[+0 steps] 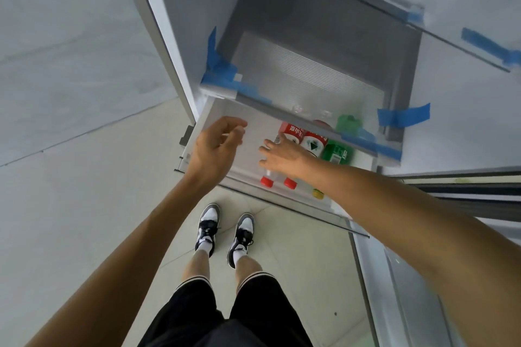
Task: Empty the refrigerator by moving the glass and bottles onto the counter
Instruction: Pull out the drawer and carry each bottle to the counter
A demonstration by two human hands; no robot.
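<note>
- Right fingers [264, 149] are spread and fairly straight, pointing left, not closed round anything.
- The right hand [283, 156] lies palm down over the middle of the left red-capped bottle [290, 132]. Whether the palm actually presses on it cannot be told.
- The right forearm comes in from the lower right, nearly straight, crossing over the front edge of the refrigerator shelf [251, 132].
- Left fingers [236, 128] are loosely curled and hold nothing.
- The left hand [217, 144] hovers over the bare left part of the same shelf, wrist bent slightly — back of the hand toward the camera.
- Three bottles lie on their sides on this low shelf, caps toward the person: the left red-capped one, a second red-capped bottle [311, 146] touching it, and a green bottle [337, 153] with a yellow cap just beside that.
- Above them sits a glass shelf [310, 73] held at its corners with blue tape [222, 70].
- Below, the person's black-and-white sneakers [208, 225] stand on the pale tiled floor [84, 205] — close to the open refrigerator.
</note>
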